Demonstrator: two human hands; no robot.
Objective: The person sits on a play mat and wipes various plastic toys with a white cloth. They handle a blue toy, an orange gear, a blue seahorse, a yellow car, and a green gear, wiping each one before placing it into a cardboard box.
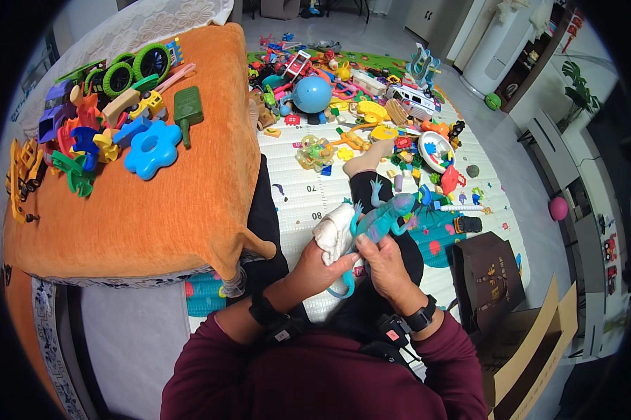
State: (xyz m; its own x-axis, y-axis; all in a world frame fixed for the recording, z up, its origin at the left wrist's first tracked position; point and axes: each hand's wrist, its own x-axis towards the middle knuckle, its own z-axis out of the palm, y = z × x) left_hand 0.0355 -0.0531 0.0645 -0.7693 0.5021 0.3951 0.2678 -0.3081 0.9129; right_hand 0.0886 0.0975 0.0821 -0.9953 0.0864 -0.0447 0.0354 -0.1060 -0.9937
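Note:
A teal and purple toy lizard (382, 221) is held in front of me, its head pointing away to the upper right and its curled tail hanging below my hands. My right hand (386, 262) grips its body, thumb on top. In my left hand (315, 270) is a bunched white cloth (335, 233), pressed beside the lizard's hind part; the left thumb reaches toward the right one. Whether the left fingers also grip the lizard is hidden. My legs lie stretched out on the play mat beneath.
An orange-covered seat (189, 220) on the left bears toy vehicles and a blue flower ring (153, 150). Many toys, a blue ball (312, 94) and a white toy bus (412, 101) are heaped ahead on the mat (305, 199). A brown paper bag (488, 281) and an open cardboard box (536, 367) stand right.

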